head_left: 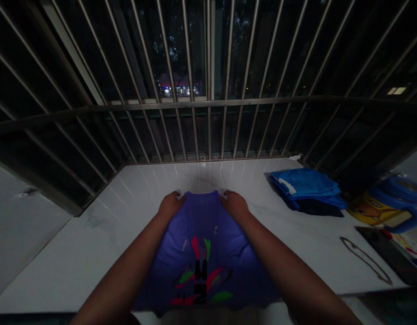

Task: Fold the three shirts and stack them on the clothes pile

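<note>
A purple shirt (201, 230) with pink, green and black print lies spread on the white ledge (120, 253), its neckline at the far end. Its lower edge reaches the near edge of the ledge. My left hand (170, 204) pinches the shirt's upper left corner, beside the collar. At the upper right corner, my right hand (236, 203) grips the cloth in the same way. Both forearms stretch forward along the sides of the shirt and cover parts of it.
Folded blue clothes (305, 187) lie to the right. Beyond them stands a yellow and blue container (381, 207). A dark flat object (391, 255) and a thin cord loop (366, 259) lie nearer. Metal window bars (208, 104) enclose the ledge's far side.
</note>
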The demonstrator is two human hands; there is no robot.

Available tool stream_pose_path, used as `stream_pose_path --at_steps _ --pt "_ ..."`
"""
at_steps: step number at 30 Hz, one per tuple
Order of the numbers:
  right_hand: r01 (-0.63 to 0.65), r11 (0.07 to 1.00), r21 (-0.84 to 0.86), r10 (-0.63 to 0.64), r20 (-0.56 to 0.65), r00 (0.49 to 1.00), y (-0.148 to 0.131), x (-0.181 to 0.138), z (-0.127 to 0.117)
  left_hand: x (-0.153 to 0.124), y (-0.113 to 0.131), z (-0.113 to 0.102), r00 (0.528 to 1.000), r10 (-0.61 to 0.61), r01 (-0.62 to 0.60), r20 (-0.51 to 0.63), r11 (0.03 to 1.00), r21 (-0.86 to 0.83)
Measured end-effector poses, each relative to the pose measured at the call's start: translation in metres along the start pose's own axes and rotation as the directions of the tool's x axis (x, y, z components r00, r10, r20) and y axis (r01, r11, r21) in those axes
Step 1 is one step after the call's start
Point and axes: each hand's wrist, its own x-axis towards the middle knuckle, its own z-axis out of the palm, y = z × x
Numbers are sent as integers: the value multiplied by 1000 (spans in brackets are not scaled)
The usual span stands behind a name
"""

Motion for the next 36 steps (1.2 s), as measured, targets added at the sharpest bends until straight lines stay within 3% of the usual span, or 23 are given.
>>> stream_pose_path --at_steps 3,6,9,12,15,19,22,26,28,30,33,36 --pt "-30 1000 6 30 19 999 -12 45 17 45 2 9 999 -27 27 16 1000 -2" --pt "-39 995 89 33 68 997 -11 70 30 70 2 14 997 8 -7 74 1000 -10" --pt "-7 978 209 -5 56 998 -3 80 30 79 2 9 990 59 -56 126 998 -29" --pt "41 969 243 -43 2 999 4 76 16 69 4 -5 985 114 -107 132 992 -60" --pt "89 957 276 -84 -29 996 8 50 -6 33 3 -24 978 182 -173 99 980 -95" --pt "205 925 320 -187 -88 978 19 -33 -23 -61 -10 -48 927 368 -353 77 923 -156" --pt "382 882 277 -362 -123 924 28 -116 -13 -141 -37 -48 893 432 -413 131 899 -146" --pt "416 900 130 -426 57 903 35 -203 19 -216 -81 -22 911 373 -385 179 922 38" --pt "422 901 104 -431 83 899 36 -224 30 -234 -90 -9 923 361 -378 134 916 133" --pt "417 905 90 -420 16 908 35 -228 36 -239 -86 -2 916 397 -401 58 897 185" --pt "376 926 45 -370 -103 923 30 -214 38 -230 -62 4 868 495 -476 -30 849 227" --pt "315 949 -16 -315 -71 946 20 -195 44 -210 -41 21 839 545 -519 3 797 309"
